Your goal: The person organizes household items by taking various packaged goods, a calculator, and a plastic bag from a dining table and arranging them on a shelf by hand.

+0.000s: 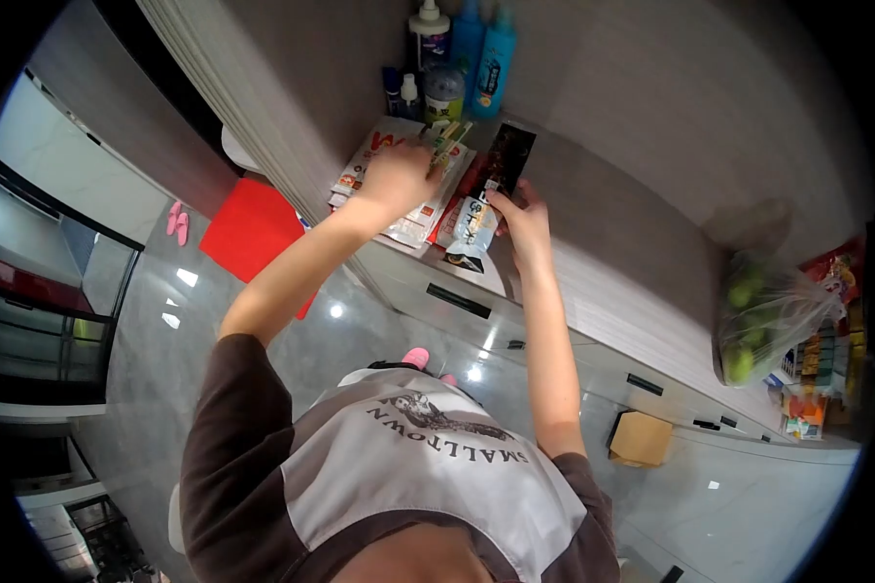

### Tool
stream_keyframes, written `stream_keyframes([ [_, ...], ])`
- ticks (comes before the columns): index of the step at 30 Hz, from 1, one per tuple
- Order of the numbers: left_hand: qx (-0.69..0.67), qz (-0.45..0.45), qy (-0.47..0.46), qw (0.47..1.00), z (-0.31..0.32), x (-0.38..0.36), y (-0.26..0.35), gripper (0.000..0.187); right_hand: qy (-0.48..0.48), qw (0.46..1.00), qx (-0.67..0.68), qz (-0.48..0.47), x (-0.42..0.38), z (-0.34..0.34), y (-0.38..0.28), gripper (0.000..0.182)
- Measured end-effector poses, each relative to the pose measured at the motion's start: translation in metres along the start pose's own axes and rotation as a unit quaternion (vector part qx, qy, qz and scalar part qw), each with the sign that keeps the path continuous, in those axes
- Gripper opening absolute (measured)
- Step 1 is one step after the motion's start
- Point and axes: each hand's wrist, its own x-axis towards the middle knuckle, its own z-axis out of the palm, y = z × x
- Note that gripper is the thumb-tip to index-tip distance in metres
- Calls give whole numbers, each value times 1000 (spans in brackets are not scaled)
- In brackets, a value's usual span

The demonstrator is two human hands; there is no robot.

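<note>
My left hand is curled over flat printed food bags on the shelf. Thin yellow-green sticks poke out at its fingertips; what they are is too small to tell. Between the thumb and fingers of my right hand is a small white-and-blue packet with dark ends. Just beyond it lies a long black packet, and a red packet shows between the bags and the white-and-blue one.
Blue bottles, a white pump bottle and smaller containers stand at the back of the shelf. A clear bag of green fruit sits at the right beside several boxes. Drawers with black handles lie below.
</note>
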Motion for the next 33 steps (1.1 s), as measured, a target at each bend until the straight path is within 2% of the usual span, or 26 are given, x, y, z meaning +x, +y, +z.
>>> stream_keyframes([
  [1, -16, -15, 7, 1000, -4, 2, -1, 19, -4, 1000, -17, 4, 5, 4, -1, 23],
  [4, -182, -89, 80, 976, -39, 1, -2, 19, -59, 995, 52, 58, 18, 29, -5, 21],
  [8, -157, -91, 34, 983, -53, -23, -5, 29, -102, 988, 37, 107, 22, 64, -11, 19],
  [9, -133, -83, 19, 988, -48, -28, -10, 37, -109, 989, 21, 103, 23, 70, -14, 21],
  [13, -146, -42, 3, 988, -47, -43, -12, 44, -76, 996, -37, 34, 29, 79, 1, 28],
  [16, -124, 21, 21, 992, -56, -50, -7, 44, -79, 994, -64, 48, 28, 74, -1, 33],
  [17, -148, -1, -29, 989, -62, -52, -4, 46, -72, 995, -47, 49, 29, 73, 3, 34],
  [20, -105, 63, -11, 992, -62, -62, -5, 56, -63, 996, 0, 56, 32, 68, 10, 38],
  [24, -119, 95, -2, 988, -67, -75, -6, 54, -69, 994, 24, 85, 11, 76, -8, 42],
  [28, -47, 121, 51, 990, -64, -89, -22, 49, -85, 990, -15, 115, 6, 102, -18, 43],
  [31, -53, 66, 85, 993, -68, -90, -25, 46, -100, 991, -37, 83, 14, 112, -14, 42],
  [33, -52, 84, 77, 992, -70, -90, -28, 46, -79, 993, -41, 74, 13, 114, -15, 42],
])
